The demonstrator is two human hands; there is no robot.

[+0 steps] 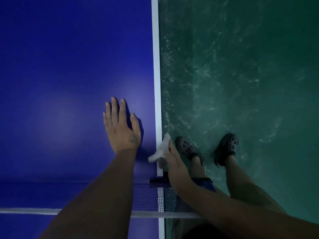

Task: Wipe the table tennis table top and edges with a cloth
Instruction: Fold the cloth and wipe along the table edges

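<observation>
My right hand point(174, 161) has its grip closed round the white cloth point(159, 151), which is bunched and pressed against the right-hand edge of the surface point(69, 66), just far of the net clamp point(159, 182). My left hand point(121, 125) lies flat on the blue top with fingers straight, holding nothing, just left of the white sideline point(156, 83).

I judge I am on the edges part of the job. The cloth sits at the net end of this half, and the long run of edge toward the far end looks left to do. The blue top shows no streaks or dust that I can make out, so I cannot tell whether it has been wiped.

The net point(151, 198) crosses near me. To the right is a mottled green floor point(241, 66), where my dark clogs point(188, 149) stand close beside the surface. The light is dim.
</observation>
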